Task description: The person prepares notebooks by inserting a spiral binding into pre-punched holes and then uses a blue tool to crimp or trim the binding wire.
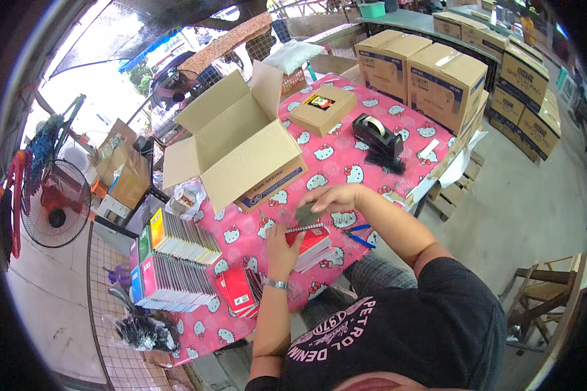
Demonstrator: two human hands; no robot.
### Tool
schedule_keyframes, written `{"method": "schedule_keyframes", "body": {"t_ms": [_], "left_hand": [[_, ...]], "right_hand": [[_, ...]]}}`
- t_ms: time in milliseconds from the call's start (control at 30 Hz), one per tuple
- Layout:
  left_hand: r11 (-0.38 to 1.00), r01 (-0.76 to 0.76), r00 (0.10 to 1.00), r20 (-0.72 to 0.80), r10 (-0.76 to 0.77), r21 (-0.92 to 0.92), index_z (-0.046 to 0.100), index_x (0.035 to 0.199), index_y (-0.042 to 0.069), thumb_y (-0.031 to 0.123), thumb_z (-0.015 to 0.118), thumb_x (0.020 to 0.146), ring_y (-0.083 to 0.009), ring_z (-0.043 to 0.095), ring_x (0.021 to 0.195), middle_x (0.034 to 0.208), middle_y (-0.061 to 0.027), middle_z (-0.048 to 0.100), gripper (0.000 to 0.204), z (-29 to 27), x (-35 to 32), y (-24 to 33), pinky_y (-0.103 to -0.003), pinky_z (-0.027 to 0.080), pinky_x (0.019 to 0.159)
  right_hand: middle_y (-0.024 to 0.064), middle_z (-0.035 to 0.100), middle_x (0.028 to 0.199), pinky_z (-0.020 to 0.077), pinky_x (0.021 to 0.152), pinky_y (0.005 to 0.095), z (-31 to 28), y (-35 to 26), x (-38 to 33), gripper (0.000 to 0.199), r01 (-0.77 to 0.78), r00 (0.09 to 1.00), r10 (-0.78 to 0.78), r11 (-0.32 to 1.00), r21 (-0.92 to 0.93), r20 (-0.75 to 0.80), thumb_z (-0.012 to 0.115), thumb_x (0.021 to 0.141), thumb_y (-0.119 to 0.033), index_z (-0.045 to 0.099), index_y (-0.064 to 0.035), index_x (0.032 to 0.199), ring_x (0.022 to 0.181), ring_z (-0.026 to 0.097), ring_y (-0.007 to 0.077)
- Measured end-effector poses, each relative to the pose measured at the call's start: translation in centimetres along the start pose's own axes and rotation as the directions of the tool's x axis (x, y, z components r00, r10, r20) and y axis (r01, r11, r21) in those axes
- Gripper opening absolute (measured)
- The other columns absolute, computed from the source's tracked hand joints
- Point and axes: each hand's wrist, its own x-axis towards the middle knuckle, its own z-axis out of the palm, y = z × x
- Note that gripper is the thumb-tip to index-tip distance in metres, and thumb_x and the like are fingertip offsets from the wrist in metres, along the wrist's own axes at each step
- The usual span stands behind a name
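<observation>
From my remote seat I see the right hand pinching a flat, dark grey-green piece just above the wire binding of the red spiral notebook stack, seemingly so it can meet the wire. The left hand lies against the stack's left side, thumb near the binding, probably steadying it; I can't tell whether it actually grips.

Right beside the stack lie blue-handled pliers, likely parked within easy reach. Left of it, more red notebooks lie apart from coloured notebook rows, perhaps to keep batches separate. Beyond it to the left, an open carton blocks high reaches.

I judge the freest room on the worktop to be beyond the stack, toward the tape dispenser; nearer the body, the edge leaves little.
</observation>
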Motion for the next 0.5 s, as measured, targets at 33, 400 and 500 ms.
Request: {"method": "schedule_keyframes", "body": {"t_ms": [33,400,500], "left_hand": [[1.0,0.011,1.0,0.008,-0.011,-0.02,0.061,0.094,0.003,0.021,0.076,0.077,-0.0332,0.055,0.094,0.093,-0.0142,0.059,0.029,0.1,-0.1,-0.2,-0.043,0.043,0.084],[0.974,0.139,0.989,0.071,-0.128,-0.18,0.062,0.098,0.003,0.02,0.078,0.076,-0.0294,0.059,0.09,0.096,-0.0123,0.057,0.032,-0.5,0.2,-1.5,-0.037,0.048,0.076],[0.938,0.256,0.963,0.143,-0.227,-0.235,0.061,0.099,0.002,0.017,0.078,0.076,-0.0258,0.059,0.088,0.096,-0.0111,0.056,0.032,-0.9,0.4,-1.3,-0.034,0.049,0.075]], "right_hand": [[0.0083,0.06,0.119,0.0419,0.098,0.0311,-0.2,0.2,0.6,0.043,-0.051,0.999,0.051,0.994,-0.101,-0.007,0.066,0.087,-0.022,0.057,-0.0011,0.124,0.111,0.055,0.0164],[0.0036,0.062,0.11,0.0425,0.094,0.0293,0.5,-0.2,1.8,0.037,0.037,0.993,-0.063,0.971,0.235,0.101,0.068,0.085,-0.016,0.06,-0.0024,0.118,0.102,0.057,0.0136],[0.0058,0.063,0.11,0.0442,0.092,0.0299,0.8,-1.0,2.3,0.038,-0.026,0.999,0.024,0.999,0.048,0.032,0.067,0.085,-0.015,0.057,0.0015,0.118,0.1,0.058,0.0144]]}}
